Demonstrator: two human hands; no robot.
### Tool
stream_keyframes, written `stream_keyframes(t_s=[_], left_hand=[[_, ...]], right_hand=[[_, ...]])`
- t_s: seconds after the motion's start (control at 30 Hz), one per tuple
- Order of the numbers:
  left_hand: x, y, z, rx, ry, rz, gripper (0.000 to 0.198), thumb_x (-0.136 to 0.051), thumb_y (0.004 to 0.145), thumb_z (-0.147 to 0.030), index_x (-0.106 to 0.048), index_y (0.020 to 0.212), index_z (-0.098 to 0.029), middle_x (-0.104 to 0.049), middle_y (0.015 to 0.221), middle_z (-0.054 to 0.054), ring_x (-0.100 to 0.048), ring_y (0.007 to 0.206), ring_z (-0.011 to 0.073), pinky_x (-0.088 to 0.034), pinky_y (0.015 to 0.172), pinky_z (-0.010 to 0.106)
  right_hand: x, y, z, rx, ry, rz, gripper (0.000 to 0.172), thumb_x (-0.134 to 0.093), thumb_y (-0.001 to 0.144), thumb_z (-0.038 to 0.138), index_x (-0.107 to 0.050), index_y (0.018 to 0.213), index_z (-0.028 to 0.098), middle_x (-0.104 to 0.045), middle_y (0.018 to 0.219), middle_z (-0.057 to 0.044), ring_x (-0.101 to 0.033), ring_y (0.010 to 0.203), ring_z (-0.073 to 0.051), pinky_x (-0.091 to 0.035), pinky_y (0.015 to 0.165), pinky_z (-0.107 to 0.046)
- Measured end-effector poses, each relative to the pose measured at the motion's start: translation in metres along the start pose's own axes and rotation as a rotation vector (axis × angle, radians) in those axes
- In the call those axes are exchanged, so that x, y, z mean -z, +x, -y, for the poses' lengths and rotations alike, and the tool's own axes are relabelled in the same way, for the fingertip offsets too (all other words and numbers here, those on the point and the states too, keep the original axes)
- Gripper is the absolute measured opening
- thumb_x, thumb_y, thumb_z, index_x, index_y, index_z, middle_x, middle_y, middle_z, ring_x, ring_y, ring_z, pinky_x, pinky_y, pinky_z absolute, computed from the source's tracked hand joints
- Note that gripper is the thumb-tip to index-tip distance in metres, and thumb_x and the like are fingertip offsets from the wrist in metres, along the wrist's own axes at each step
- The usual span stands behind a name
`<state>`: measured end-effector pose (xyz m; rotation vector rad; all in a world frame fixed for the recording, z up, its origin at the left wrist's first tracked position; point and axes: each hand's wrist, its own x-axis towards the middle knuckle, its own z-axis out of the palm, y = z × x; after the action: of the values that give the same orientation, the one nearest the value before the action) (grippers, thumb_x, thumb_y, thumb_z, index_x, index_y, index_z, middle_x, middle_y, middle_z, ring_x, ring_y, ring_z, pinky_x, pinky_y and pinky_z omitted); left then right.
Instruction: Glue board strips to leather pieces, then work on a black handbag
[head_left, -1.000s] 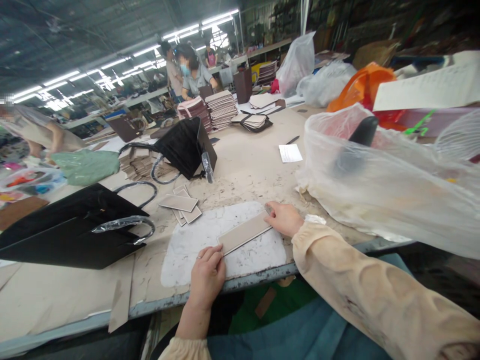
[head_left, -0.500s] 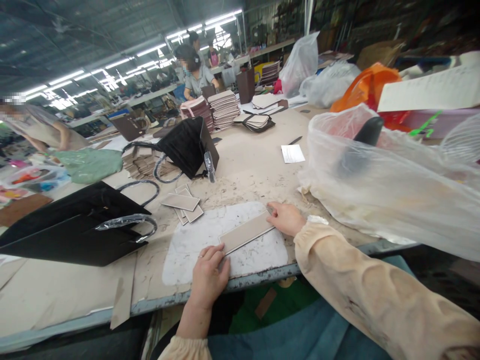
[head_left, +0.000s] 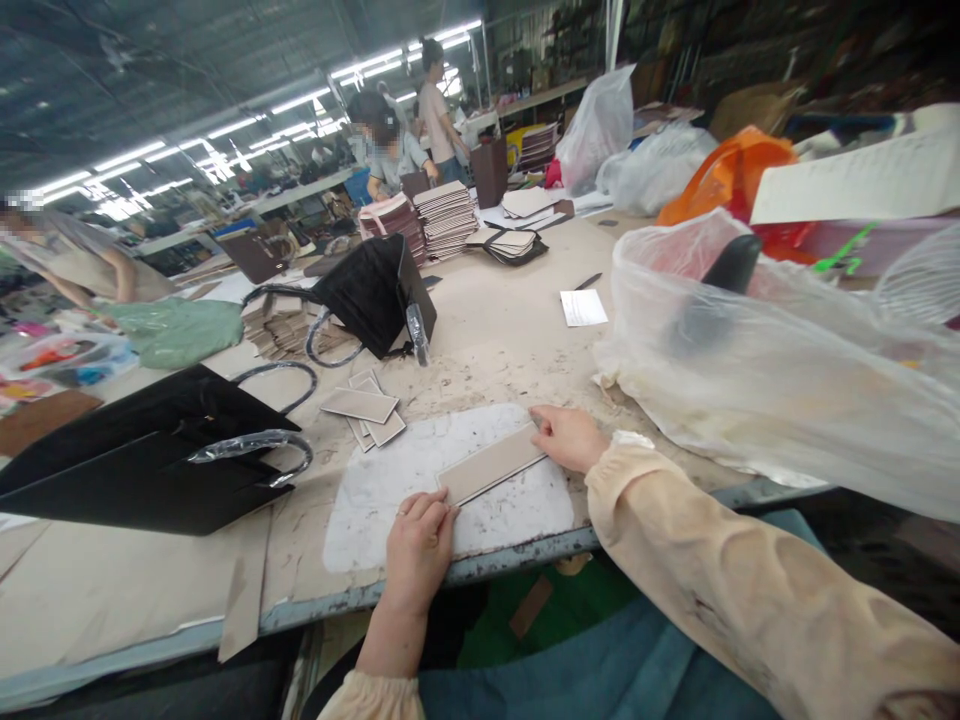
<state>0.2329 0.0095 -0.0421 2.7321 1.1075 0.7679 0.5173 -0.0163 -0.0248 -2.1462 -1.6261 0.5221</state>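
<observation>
A long beige rectangular panel with a thin dark and white edge [head_left: 487, 466] lies slanted over a white sheet [head_left: 360, 510] near the table's front edge. At its near left corner, my left hand [head_left: 421, 535] is closed, thumb and fingers pinching the panel. My right hand [head_left: 570, 437] is closed on the far right end, with the fingertips pressed together there. Just left of the sheet, several smaller beige panels [head_left: 362, 404] lie in a loose, crossed pile.
Two black bags [head_left: 172, 450] [head_left: 379, 295] with wrapped handles stand on the left. A clear plastic bag [head_left: 750, 370] covers the right side. Behind are stacked panels [head_left: 444, 220], a white paper slip [head_left: 583, 308] and a dark pointed tool [head_left: 589, 281]. Co-workers [head_left: 386, 150] [head_left: 82, 260] work beyond.
My left hand's fingers have drawn in closer together at the panel's corner. The panel and my right hand stay in place. In the background, a standing person has come into view.
</observation>
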Motion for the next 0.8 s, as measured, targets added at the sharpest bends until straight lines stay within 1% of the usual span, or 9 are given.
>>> stream_keyframes(t_s=[0.13, 0.37, 0.53, 0.57, 0.63, 0.73, 0.8], left_hand=[[0.001, 0.000, -0.001, -0.009, -0.001, -0.002, 0.016, -0.055, 0.085, -0.022, -0.062, 0.071, -0.020, -0.069, 0.095, 0.005, -0.059, 0.088, 0.0201, -0.050, 0.082, 0.037], [0.002, 0.001, -0.002, 0.017, -0.021, 0.023, 0.014, -0.055, 0.084, -0.023, -0.062, 0.072, -0.020, -0.069, 0.095, 0.005, -0.059, 0.089, 0.0196, -0.049, 0.083, 0.037], [0.002, 0.003, 0.000, 0.114, -0.076, 0.055, 0.012, -0.057, 0.082, -0.027, -0.060, 0.073, -0.020, -0.068, 0.093, 0.005, -0.060, 0.090, 0.0199, -0.049, 0.082, 0.036], [0.002, 0.003, 0.002, 0.139, -0.098, 0.064, 0.011, -0.056, 0.082, -0.027, -0.061, 0.075, -0.020, -0.068, 0.092, 0.005, -0.060, 0.089, 0.0193, -0.050, 0.082, 0.035], [0.003, 0.006, 0.007, 0.187, -0.154, 0.073, 0.009, -0.057, 0.081, -0.026, -0.062, 0.086, -0.021, -0.067, 0.093, 0.004, -0.062, 0.087, 0.0175, -0.051, 0.081, 0.033], [0.006, 0.010, 0.014, 0.234, -0.206, 0.069, 0.033, -0.060, 0.076, -0.022, -0.058, 0.109, -0.019, -0.064, 0.105, 0.006, -0.063, 0.084, 0.0151, -0.052, 0.080, 0.030], [0.008, 0.013, 0.017, 0.243, -0.200, 0.095, 0.045, -0.060, 0.073, -0.020, -0.053, 0.118, -0.017, -0.064, 0.106, 0.007, -0.063, 0.082, 0.0149, -0.052, 0.082, 0.031]], right_hand=[[0.003, 0.001, 0.002, -0.058, -0.018, 0.040, 0.031, -0.055, 0.077, 0.025, -0.061, 0.107, 0.021, -0.069, 0.080, -0.001, -0.061, 0.076, -0.015, -0.037, 0.064, -0.023], [0.003, 0.001, 0.003, -0.058, -0.034, 0.041, 0.028, -0.055, 0.076, 0.025, -0.062, 0.103, 0.020, -0.069, 0.079, 0.000, -0.060, 0.074, -0.015, -0.036, 0.062, -0.023], [0.002, 0.001, 0.002, -0.056, -0.039, 0.034, 0.033, -0.056, 0.076, 0.026, -0.062, 0.107, 0.019, -0.069, 0.081, -0.002, -0.061, 0.076, -0.016, -0.038, 0.065, -0.024], [0.002, 0.000, 0.002, -0.050, -0.046, 0.032, 0.033, -0.055, 0.076, 0.026, -0.062, 0.108, 0.019, -0.070, 0.081, -0.002, -0.061, 0.076, -0.016, -0.038, 0.065, -0.024], [0.001, 0.001, 0.001, -0.035, -0.054, 0.022, 0.033, -0.055, 0.076, 0.026, -0.062, 0.108, 0.018, -0.070, 0.081, -0.002, -0.062, 0.076, -0.017, -0.039, 0.065, -0.024], [-0.001, 0.002, -0.001, -0.031, -0.053, 0.011, 0.032, -0.055, 0.077, 0.027, -0.063, 0.107, 0.019, -0.070, 0.080, -0.002, -0.062, 0.076, -0.017, -0.039, 0.065, -0.024], [-0.002, 0.002, -0.003, -0.023, -0.056, 0.010, 0.033, -0.055, 0.077, 0.028, -0.062, 0.108, 0.019, -0.070, 0.080, -0.001, -0.062, 0.075, -0.017, -0.039, 0.065, -0.025]])
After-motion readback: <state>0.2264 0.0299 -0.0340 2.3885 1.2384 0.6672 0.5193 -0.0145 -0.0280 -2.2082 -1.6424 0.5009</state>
